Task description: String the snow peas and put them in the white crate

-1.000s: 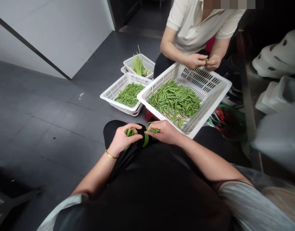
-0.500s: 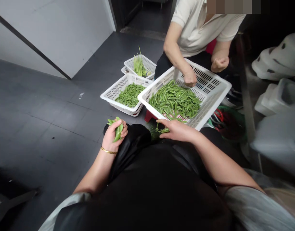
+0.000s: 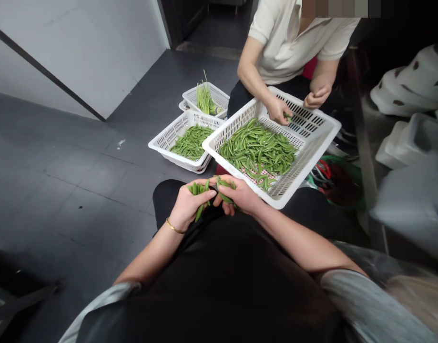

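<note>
Left hand (image 3: 184, 204) clutching pea pods (image 3: 195, 189), right hand (image 3: 245, 194) holding more, hands sitting close together; crowded left grip perhaps risking spill onto floor (image 3: 97, 190).

On your left, a pale grey wall (image 3: 93, 43) with a dark slanting strip (image 3: 47, 73) meets the dark tiled floor (image 3: 104, 190), which catches soft glare; ahead of you stands a shadowy doorway (image 3: 222, 28).
</note>
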Available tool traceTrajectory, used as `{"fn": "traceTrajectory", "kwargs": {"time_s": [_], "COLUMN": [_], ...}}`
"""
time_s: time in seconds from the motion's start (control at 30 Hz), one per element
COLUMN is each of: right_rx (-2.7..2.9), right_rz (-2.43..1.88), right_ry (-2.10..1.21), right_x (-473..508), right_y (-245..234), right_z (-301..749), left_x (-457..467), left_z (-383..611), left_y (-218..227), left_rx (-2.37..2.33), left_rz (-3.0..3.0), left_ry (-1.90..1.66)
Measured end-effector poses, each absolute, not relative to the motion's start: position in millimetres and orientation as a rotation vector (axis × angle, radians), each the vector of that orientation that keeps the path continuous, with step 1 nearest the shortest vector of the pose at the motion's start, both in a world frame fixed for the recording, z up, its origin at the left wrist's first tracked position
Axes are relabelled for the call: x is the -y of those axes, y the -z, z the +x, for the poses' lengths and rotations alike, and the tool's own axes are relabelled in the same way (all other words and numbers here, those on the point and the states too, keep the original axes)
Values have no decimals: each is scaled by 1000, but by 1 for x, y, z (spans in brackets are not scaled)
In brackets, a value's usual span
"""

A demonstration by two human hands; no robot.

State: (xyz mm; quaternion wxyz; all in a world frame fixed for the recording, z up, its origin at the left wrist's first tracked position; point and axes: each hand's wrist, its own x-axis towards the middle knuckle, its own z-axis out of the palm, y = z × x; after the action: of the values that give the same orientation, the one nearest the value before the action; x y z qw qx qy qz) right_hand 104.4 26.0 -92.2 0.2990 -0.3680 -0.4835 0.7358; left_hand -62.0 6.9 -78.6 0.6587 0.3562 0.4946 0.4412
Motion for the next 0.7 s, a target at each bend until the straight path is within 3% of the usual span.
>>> {"fn": "traceTrajectory", "kwargs": {"time_s": [0.17,0.47,0.57,0.7], "right_rx": [1527,1473,1418,1850], "right_rz": [-1070,-893,-1030,-1114], "right_ry": [-1655,-1866,-1576,-975], "right_x": [-18,-24,-27,-16], "right_y": [95,94,89,83], "right_z": [100,111,121,127], "left_x": [-6,-7,-10,-13], "left_z": [-58,-63,-66,-66], "left_y": [84,93,98,100], "left_rx": [-1001,-831,-845,-900], "left_rz": [843,816,675,575], "left_ry": [-897,-862,-972,-1091]}}
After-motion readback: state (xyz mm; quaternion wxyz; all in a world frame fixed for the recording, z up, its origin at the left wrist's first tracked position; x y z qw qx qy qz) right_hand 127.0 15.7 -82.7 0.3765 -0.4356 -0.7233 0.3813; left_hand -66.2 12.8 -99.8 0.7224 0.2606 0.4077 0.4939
